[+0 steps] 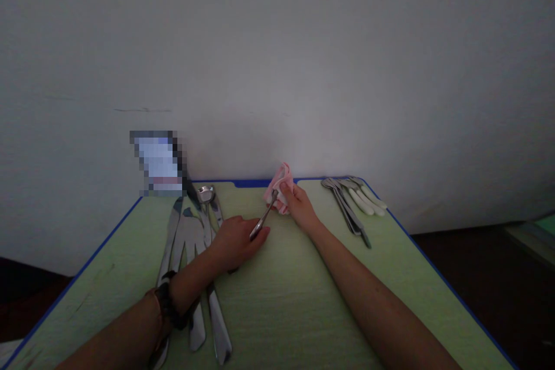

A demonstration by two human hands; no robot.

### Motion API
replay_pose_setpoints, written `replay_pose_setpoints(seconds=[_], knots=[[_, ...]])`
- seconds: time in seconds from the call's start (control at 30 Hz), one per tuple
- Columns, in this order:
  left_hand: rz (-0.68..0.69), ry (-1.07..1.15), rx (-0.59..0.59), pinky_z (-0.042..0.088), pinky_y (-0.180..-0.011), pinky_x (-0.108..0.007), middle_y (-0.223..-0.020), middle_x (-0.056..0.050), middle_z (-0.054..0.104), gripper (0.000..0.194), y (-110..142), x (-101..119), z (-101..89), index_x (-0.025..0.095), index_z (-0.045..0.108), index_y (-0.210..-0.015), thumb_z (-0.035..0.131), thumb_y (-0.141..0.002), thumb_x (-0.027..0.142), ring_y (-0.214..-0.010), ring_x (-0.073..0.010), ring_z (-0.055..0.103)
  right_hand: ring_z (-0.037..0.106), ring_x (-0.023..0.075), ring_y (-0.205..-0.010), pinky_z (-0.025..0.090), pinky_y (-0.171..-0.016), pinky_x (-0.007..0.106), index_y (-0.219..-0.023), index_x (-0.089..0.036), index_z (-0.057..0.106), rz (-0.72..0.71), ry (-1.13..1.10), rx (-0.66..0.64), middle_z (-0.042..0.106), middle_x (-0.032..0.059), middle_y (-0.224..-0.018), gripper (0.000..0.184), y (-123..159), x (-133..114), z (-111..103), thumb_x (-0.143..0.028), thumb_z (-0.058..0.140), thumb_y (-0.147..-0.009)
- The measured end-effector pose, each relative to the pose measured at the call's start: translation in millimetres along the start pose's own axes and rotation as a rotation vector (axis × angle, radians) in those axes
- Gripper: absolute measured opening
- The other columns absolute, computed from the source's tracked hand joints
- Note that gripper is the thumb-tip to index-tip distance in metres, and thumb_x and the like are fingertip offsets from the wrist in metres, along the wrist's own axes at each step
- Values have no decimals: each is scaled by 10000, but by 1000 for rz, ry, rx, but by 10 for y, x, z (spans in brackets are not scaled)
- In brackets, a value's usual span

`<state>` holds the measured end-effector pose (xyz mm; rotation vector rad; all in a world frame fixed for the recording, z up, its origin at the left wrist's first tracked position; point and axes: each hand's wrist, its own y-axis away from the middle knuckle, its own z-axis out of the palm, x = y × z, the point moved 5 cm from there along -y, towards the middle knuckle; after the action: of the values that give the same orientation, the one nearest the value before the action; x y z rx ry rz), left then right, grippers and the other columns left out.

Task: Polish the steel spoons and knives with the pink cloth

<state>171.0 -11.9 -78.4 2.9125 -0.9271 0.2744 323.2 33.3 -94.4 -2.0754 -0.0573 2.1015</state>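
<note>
My left hand (238,241) is closed round the thick handle end of a shiny metal piece of cutlery (263,222), held slantwise above the table. Its head is tucked into a pink and white cloth (284,176), so I cannot tell its kind for sure. The cloth is pinched in my right hand (301,206), thumb on top, wrapped about that far end. Below and beside my left arm lie several large metal utensils, among them a knife (170,237), a broad fork (191,231) and a small ladle (206,193).
On the right of the green table (286,306) lies a group of metal spoons (342,202), with several white-handled pieces (362,199) beside them. A blurred-out device with a lit screen (158,165) leans at the back left. The wall (277,69) stands right behind the table's blue edge.
</note>
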Motion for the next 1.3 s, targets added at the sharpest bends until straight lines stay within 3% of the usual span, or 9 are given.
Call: replay_pose_setpoints(seconds=[0.13,0.33,0.53,0.67,0.77,0.97,1.3], knots=[[-7,21,14,356,-612,-278,-689,-45,645,346,-11,-15,13,205,581,-815,316,-922,400,-701,-219,619,566,148,-601,470,-575,275,-818,-188,593,136,-304,47,643,22,-710,438,-55,114,6,-614,531,-744],[-24,153,45,383,-631,-265,-749,-40,656,278,-7,-48,4,202,524,-966,289,-942,350,-720,-206,640,642,175,-746,509,-639,292,-871,-207,599,210,-612,120,687,15,-806,318,-102,80,-16,-503,569,-757],[-47,333,85,411,-660,-271,-801,-28,682,304,3,-58,-11,203,399,-1202,305,-933,307,-735,-206,653,570,122,-518,440,-476,232,-813,-171,593,209,-402,-26,654,-6,-654,228,-10,28,23,-343,661,-678],[-65,333,89,406,-637,-260,-798,-1,685,380,-10,-62,4,223,345,-1270,379,-899,299,-704,-197,648,524,108,-439,402,-420,221,-831,-173,562,202,-263,-126,626,-26,-593,227,33,37,57,-280,661,-657],[-83,306,71,404,-623,-252,-753,9,669,388,-18,-67,13,230,373,-1262,410,-880,290,-668,-187,641,536,107,-467,414,-441,218,-820,-177,552,210,-300,-77,628,-26,-609,220,26,42,38,-281,660,-659],[-75,323,83,402,-594,-243,-690,10,640,391,3,-71,-15,231,369,-1296,348,-915,318,-631,-184,632,540,91,-504,450,-499,215,-768,-173,568,243,-520,180,624,-25,-629,146,-28,56,-86,-234,658,-671],[-38,273,56,450,-748,-283,-892,-60,690,418,-9,-67,6,224,390,-1336,290,-946,337,-856,-218,656,515,89,-445,420,-430,206,-773,-159,581,270,-498,110,611,-18,-588,115,-18,43,-50,-231,636,-700]])
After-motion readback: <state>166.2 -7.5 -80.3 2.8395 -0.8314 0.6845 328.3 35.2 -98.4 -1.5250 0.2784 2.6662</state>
